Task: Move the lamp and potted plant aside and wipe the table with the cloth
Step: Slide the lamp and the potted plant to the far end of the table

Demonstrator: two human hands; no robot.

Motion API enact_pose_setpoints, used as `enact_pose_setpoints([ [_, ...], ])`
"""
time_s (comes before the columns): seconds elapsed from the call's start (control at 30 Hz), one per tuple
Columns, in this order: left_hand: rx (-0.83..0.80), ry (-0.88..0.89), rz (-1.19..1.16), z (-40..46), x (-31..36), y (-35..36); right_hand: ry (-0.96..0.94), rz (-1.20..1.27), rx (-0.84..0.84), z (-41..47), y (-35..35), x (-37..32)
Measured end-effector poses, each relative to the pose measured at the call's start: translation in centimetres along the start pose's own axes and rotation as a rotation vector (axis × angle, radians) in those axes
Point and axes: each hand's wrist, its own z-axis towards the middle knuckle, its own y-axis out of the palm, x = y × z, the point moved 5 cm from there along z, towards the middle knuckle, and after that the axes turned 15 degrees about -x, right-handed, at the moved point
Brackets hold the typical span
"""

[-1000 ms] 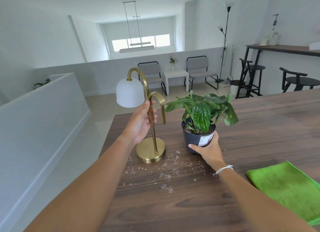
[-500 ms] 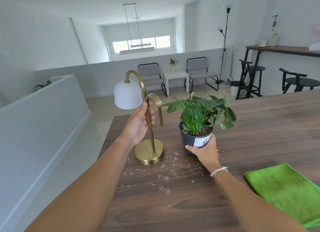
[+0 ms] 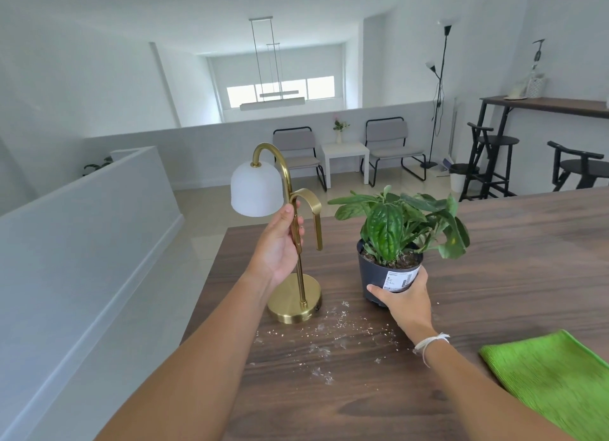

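The lamp (image 3: 293,243) stands near the table's (image 3: 494,259) left edge, probably top-heavy with a fragile white shade, so the left hand (image 3: 280,246) closes round its brass stem; the right hand (image 3: 405,300) wraps the light potted plant (image 3: 392,243). Both have slid slightly left since earlier; cloth (image 3: 553,371) waits right

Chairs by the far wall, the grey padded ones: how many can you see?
2. One grey chair stands left of the small white side table; the other grey chair stands right of it. The lamp partly covers the left one.
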Motion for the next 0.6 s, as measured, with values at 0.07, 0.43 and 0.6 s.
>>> enact_pose_setpoints([
  [0.07, 0.004, 0.015, -0.03, 0.3, 0.0, 0.0, -0.004, 0.006, 0.0, 0.1, 0.0, -0.1],
  [0.43, -0.044, 0.057, 0.003, 2.4, 1.9, -1.3, -0.047, 0.041, -0.035, 1.9, 1.0, -2.1],
  [0.6, -0.069, 0.044, 0.152, 3.7, 3.3, -2.1, -0.06, 0.047, -0.057, 3.4, 2.0, -3.1],
])
